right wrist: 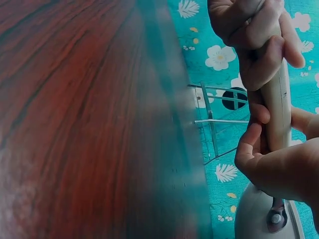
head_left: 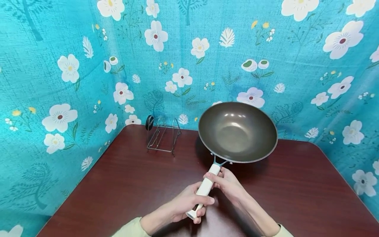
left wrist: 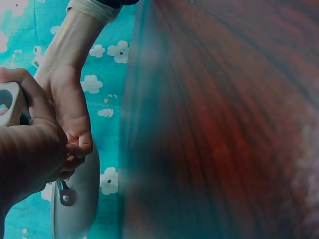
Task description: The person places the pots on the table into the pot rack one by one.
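A wok (head_left: 237, 135) with a dark inside and a long white handle (head_left: 205, 186) is held up over the table in the head view, its bowl tilted toward me. Near the handle's end, my left hand (head_left: 188, 202) grips it with the thumb across the top. My right hand (head_left: 229, 184) holds the same handle closer to the bowl. Both hands on the handle (right wrist: 278, 99) show in the right wrist view, with the wok's pale outside (right wrist: 254, 214) below them. In the left wrist view the wok's outer side (left wrist: 79, 214) appears beyond the fingers.
A wire rack (head_left: 163, 138) with a round black part (head_left: 149, 122) stands at the back left of the dark red wooden table (head_left: 124, 184). A turquoise flowered cloth (head_left: 183, 65) hangs behind the table and along its sides.
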Available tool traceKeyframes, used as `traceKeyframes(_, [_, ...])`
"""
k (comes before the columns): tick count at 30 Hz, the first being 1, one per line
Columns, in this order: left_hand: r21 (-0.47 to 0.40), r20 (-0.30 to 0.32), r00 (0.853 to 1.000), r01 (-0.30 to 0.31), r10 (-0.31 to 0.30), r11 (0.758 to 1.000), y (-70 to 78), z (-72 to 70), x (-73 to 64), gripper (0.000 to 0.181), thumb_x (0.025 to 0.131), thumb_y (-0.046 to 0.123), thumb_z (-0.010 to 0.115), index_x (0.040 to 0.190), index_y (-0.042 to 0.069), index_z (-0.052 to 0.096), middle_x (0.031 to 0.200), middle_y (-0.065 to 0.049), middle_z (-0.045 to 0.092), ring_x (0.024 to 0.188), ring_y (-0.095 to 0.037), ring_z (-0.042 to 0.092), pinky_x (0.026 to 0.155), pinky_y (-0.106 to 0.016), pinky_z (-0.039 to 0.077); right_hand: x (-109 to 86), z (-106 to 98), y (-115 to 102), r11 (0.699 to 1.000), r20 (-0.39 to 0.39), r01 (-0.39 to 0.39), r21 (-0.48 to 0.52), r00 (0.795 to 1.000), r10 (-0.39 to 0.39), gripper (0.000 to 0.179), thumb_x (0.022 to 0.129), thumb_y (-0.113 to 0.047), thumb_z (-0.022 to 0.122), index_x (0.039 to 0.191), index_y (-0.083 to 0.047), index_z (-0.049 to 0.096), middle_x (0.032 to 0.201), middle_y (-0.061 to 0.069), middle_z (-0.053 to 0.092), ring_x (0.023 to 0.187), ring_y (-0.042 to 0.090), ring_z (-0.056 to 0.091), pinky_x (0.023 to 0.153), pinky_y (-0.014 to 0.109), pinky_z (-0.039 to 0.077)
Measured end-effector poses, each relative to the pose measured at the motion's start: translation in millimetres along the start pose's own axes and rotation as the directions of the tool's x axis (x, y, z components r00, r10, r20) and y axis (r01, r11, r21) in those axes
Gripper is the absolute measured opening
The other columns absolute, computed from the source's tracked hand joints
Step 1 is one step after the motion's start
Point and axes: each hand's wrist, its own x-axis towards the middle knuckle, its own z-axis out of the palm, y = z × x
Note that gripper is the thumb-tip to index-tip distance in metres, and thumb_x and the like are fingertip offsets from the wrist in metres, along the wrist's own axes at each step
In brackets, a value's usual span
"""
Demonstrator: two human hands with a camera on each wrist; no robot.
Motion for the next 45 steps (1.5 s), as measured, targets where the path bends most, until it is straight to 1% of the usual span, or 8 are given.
traceKeyframes(6, [0.022,-0.009,1.000,-0.006,0.006,1.000,-0.7,-0.1,-0.6,0.053,0.087,0.014,0.070,0.133,0.013,0.045,0.067,0.001,0.049,0.044,-0.007,0.044,0.037,-0.024,0.043,0.3,0.5,-1.2,1.000,-0.003,-0.001,-0.027,1.000,0.001,0.041,0.092,-0.016,0.070,0.117,0.005,0.046,0.088,-0.001,0.070,0.076,0.008,0.062,0.071,0.021,0.053])
traceKeyframes(11, [0.026,-0.004,0.999,-0.034,0.034,0.999,0.8,1.6,-2.6,0.052,0.088,0.014,0.069,0.133,0.012,0.043,0.066,0.001,0.048,0.042,-0.007,0.044,0.035,-0.024,0.042,-0.1,2.8,-5.3,0.999,-0.007,0.013,-0.052,1.000,-0.014,0.041,0.092,-0.016,0.070,0.116,0.005,0.046,0.087,-0.002,0.070,0.075,0.007,0.063,0.071,0.022,0.053])
traceKeyframes(21, [0.029,-0.043,0.996,-0.074,0.076,0.997,3.2,7.4,-11.2,0.050,0.087,0.014,0.070,0.131,0.015,0.046,0.060,0.000,0.050,0.040,-0.007,0.045,0.034,-0.026,0.043,-4.5,13.0,-18.4,0.990,-0.041,0.005,-0.142,0.999,-0.011,0.046,0.089,-0.019,0.072,0.119,0.004,0.045,0.085,0.000,0.069,0.075,0.010,0.064,0.073,0.024,0.054])
traceKeyframes(28, [0.029,-0.061,0.993,-0.096,0.097,0.995,9.0,10.1,-15.5,0.050,0.087,0.012,0.070,0.131,0.014,0.046,0.061,0.000,0.050,0.040,-0.007,0.047,0.033,-0.026,0.043,-4.1,19.9,-27.4,0.984,-0.075,0.011,-0.176,0.997,-0.025,0.046,0.088,-0.017,0.072,0.119,0.003,0.044,0.084,0.001,0.067,0.074,0.010,0.062,0.070,0.024,0.053])
traceKeyframes(34, [0.041,-0.078,0.989,-0.119,0.122,0.992,10.9,8.0,-15.9,0.048,0.087,0.011,0.070,0.128,0.011,0.045,0.057,-0.001,0.049,0.040,-0.008,0.047,0.032,-0.027,0.042,-4.1,25.2,-34.2,0.973,-0.094,0.019,-0.230,0.995,-0.042,0.051,0.084,-0.020,0.078,0.119,0.000,0.046,0.086,0.002,0.066,0.076,0.011,0.059,0.068,0.023,0.050])
traceKeyframes(39, [0.048,-0.083,0.988,-0.124,0.128,0.991,10.0,6.4,-16.0,0.047,0.088,0.010,0.069,0.127,0.011,0.043,0.053,-0.001,0.048,0.039,-0.008,0.047,0.032,-0.027,0.042,-2.2,30.6,-33.6,0.969,-0.123,0.008,-0.245,0.992,-0.040,0.055,0.082,-0.021,0.080,0.121,-0.002,0.046,0.091,0.005,0.068,0.079,0.014,0.062,0.071,0.026,0.052])
traceKeyframes(43, [0.055,-0.095,0.986,-0.130,0.134,0.990,9.2,6.4,-15.7,0.045,0.088,0.011,0.069,0.125,0.010,0.043,0.051,-0.001,0.048,0.039,-0.009,0.047,0.032,-0.028,0.042,-0.5,34.8,-31.2,0.964,-0.160,0.018,-0.266,0.985,-0.063,0.052,0.081,-0.021,0.079,0.118,-0.001,0.047,0.087,0.003,0.067,0.073,0.012,0.058,0.065,0.024,0.049])
traceKeyframes(45, [0.053,-0.096,0.986,-0.130,0.135,0.990,8.6,6.4,-15.6,0.044,0.088,0.011,0.069,0.123,0.010,0.043,0.051,-0.001,0.048,0.039,-0.009,0.048,0.032,-0.028,0.043,0.1,36.9,-29.7,0.968,-0.166,0.025,-0.251,0.984,-0.068,0.052,0.081,-0.018,0.079,0.117,0.000,0.047,0.086,0.003,0.066,0.072,0.012,0.057,0.063,0.024,0.048])
